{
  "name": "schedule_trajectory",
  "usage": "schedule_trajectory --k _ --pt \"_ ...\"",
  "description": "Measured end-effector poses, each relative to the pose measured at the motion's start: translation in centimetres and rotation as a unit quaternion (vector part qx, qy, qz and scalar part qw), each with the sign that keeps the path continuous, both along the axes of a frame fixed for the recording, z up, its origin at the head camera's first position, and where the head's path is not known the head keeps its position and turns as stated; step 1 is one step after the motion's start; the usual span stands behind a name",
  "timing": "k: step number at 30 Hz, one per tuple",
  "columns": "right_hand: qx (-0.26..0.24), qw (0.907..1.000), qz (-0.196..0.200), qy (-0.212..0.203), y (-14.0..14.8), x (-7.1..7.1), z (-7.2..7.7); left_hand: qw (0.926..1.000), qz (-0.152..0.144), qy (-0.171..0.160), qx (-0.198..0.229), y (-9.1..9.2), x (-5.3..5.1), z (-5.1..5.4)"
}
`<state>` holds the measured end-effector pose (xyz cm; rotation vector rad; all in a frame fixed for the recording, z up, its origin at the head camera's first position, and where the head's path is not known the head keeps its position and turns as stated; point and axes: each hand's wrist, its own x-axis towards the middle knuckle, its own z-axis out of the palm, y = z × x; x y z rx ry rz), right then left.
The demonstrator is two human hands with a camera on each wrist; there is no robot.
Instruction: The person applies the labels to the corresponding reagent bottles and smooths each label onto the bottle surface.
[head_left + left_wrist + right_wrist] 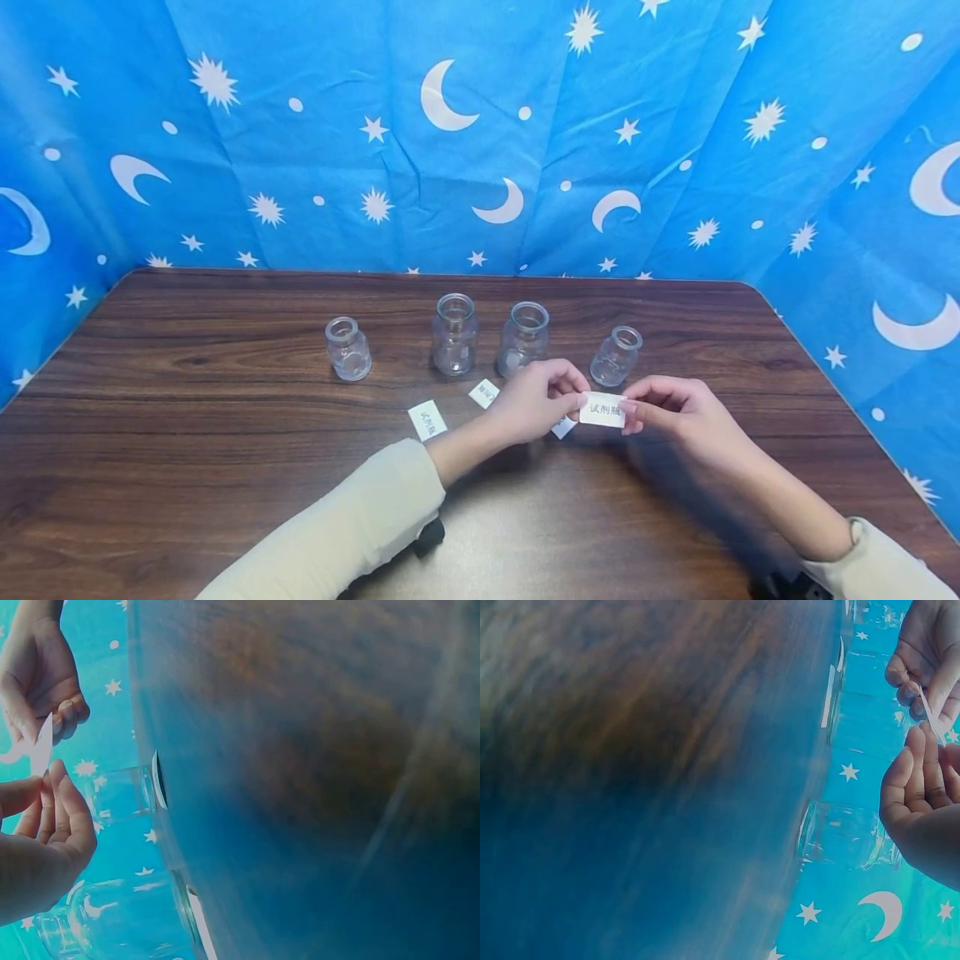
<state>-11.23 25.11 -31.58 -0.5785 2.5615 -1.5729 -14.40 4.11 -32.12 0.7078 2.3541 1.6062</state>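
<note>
L hand (534, 404) + R hand (686, 412) pinch label (602, 409) — uneven tug may crease it; L could bump jar (524, 335) @ label's 10 o'clock.

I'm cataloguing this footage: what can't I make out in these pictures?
- Head: lower part of second-from-right glass jar, behind left hand.
- Head: part of rightmost loose label, behind that hand.
- Left wrist: text on held label, nearly edge-on.
- Both wrist views: tabletop, blurred.
</note>
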Motion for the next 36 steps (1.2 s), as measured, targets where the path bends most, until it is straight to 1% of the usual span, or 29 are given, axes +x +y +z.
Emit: schedule_trajectory --k 4,7,10,13,15,19,21,24,28,33,36 --pt "0.002 0.9998 -0.019 -0.005 0.0 -0.1 0.1 0.9992 0.016 0.031 -0.021 -0.3 -0.1 0.4" --pt "-0.002 0.9992 -0.038 -0.013 0.1 -0.2 0.1 0.9987 0.027 0.040 -0.014 -0.5 0.0 1.0" --pt "-0.018 0.9987 -0.042 -0.024 0.3 -0.4 0.1 0.9986 0.023 0.047 -0.006 -0.4 0.5 1.7" --pt "-0.034 0.9981 -0.039 -0.034 0.4 -0.5 0.0 0.9981 0.009 0.059 -0.018 0.0 0.9 2.0" --pt "-0.040 0.9981 -0.031 -0.035 0.4 -0.5 0.0 0.9969 0.005 0.070 -0.036 0.3 1.0 1.9" --pt "-0.042 0.9983 -0.017 -0.036 0.3 -0.5 0.0 0.9947 0.009 0.069 -0.076 0.8 1.0 1.4" --pt "-0.045 0.9983 -0.010 -0.036 0.2 -0.5 0.0 0.9941 0.010 0.064 -0.087 1.0 0.9 1.2" --pt "-0.055 0.9979 0.002 -0.034 0.2 -0.5 -0.1 0.9931 0.008 0.066 -0.097 1.3 0.9 0.9" --pt "-0.067 0.9970 0.017 -0.035 0.2 -0.6 -0.2 0.9921 0.010 0.078 -0.099 1.7 0.9 0.6" --pt "-0.074 0.9963 0.027 -0.035 0.2 -0.8 -0.3 0.9933 0.010 0.083 -0.079 1.9 1.0 0.4" --pt "-0.078 0.9957 0.033 -0.035 0.2 -0.8 -0.3 0.9927 0.014 0.092 -0.077 1.9 0.9 0.4"
